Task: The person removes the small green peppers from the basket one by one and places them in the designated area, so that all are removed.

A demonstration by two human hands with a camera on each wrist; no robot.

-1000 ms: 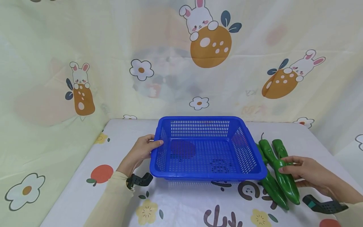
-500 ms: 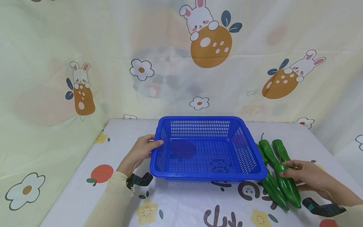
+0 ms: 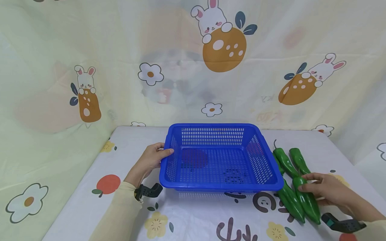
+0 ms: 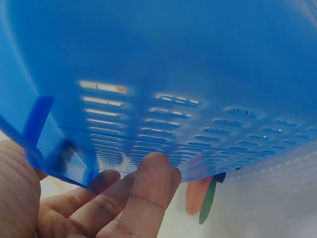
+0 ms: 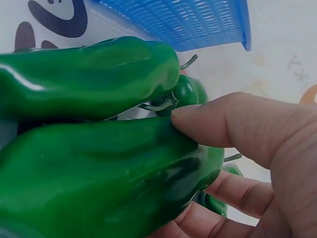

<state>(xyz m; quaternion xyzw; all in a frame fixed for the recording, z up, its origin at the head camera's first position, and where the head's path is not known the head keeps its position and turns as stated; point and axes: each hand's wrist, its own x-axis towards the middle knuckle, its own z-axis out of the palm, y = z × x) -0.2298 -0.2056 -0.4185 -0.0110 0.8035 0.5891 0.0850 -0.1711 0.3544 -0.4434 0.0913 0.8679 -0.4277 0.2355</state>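
My left hand (image 3: 150, 158) grips the left rim of a blue plastic basket (image 3: 221, 186), thumb over the rim and fingers beneath against its slotted wall (image 4: 208, 134). At the basket's right side lie several long green peppers. My right hand (image 3: 330, 190) holds the nearest green pepper (image 3: 307, 201) by its stem end, between the thumb (image 5: 208, 119) and the fingers below. Another green pepper (image 3: 291, 202) lies alongside it on the left, touching or nearly so. Farther back are more green peppers (image 3: 286, 163), partly hidden by the basket and my hand.
The table (image 3: 187, 217) wears a white cloth printed with fruit and flowers. Behind it hangs a patterned curtain (image 3: 178, 40), which also closes off the left and right sides. A black camera mount sits on each wrist.
My right hand has shifted slightly toward me, and the pepper in it has slid the same way, apart from the pepper behind. The left hand and basket have stayed put.
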